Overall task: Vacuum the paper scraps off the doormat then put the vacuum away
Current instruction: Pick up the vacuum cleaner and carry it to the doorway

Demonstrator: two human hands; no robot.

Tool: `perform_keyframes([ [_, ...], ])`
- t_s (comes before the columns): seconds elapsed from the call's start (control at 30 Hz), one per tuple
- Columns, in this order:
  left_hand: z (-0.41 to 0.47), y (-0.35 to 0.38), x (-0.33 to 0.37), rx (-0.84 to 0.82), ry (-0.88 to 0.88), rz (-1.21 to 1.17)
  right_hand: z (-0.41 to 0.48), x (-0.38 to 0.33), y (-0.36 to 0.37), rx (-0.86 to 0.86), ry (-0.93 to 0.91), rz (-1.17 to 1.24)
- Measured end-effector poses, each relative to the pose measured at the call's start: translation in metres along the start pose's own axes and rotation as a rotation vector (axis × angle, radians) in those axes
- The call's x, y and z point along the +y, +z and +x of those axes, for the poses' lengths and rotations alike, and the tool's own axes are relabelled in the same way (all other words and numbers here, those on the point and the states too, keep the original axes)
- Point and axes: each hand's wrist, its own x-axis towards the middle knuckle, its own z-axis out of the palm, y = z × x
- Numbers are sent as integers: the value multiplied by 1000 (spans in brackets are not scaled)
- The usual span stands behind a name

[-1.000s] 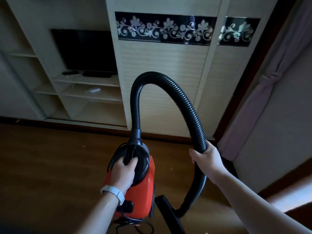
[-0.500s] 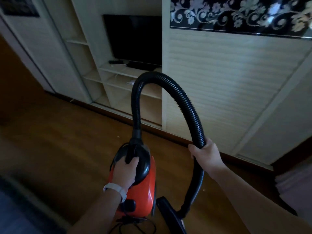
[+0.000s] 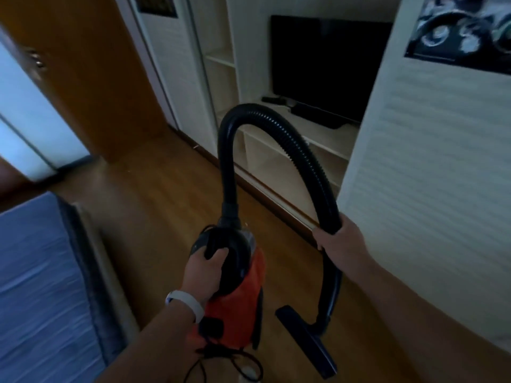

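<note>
Bedroom, dim, frame motion-blurred. Wood floor (image 3: 166, 205), cream wardrobe (image 3: 428, 175) on the right with an open shelf bay, a bed (image 3: 36, 272) lower left, a brown door (image 3: 91, 78) upper left, and a dark TV (image 3: 326, 64) on a shelf.

The vacuum (image 3: 235, 308) (orange body, black cap) hangs off the floor in front of the person, between bed and wardrobe. Its hose (image 3: 300, 150) arcs up from the cap and down the right side to the floor nozzle (image 3: 307, 341), which sits low, just right of the body. The power cord (image 3: 229, 357) dangles in loose loops under the body.

Hands are apart, both clamped. Left hand (image 3: 203, 272) grips the carry handle on the cap. Right hand (image 3: 343, 244) is wrapped round the hose on its descending side. There is a white wristband (image 3: 185, 301) on the left wrist.

Doormat and paper scraps are not in frame, so I can't tell if this carry is outbound or the put-away leg.

To carry it well:
- keep the body vertical on the handle
- keep the hose loop clear of the wardrobe edge
- gather the cord before walking, since the loops look like a trip or snag risk
- keep the nozzle from swinging into the body

No readable writing. No brand is legible on the vacuum, and the wardrobe's dark floral panel (image 3: 464, 31) is pattern only, blurred.
</note>
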Motion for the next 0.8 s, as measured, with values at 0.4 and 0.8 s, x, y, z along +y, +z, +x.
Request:
perform_keyframes([
  [0.4, 183, -83, 4, 73, -74, -86, 155, -85, 139, -145, -16, -54],
  [0.8, 334, -216, 38, 201, -107, -204, 273, -213, 303, -221, -92, -26],
])
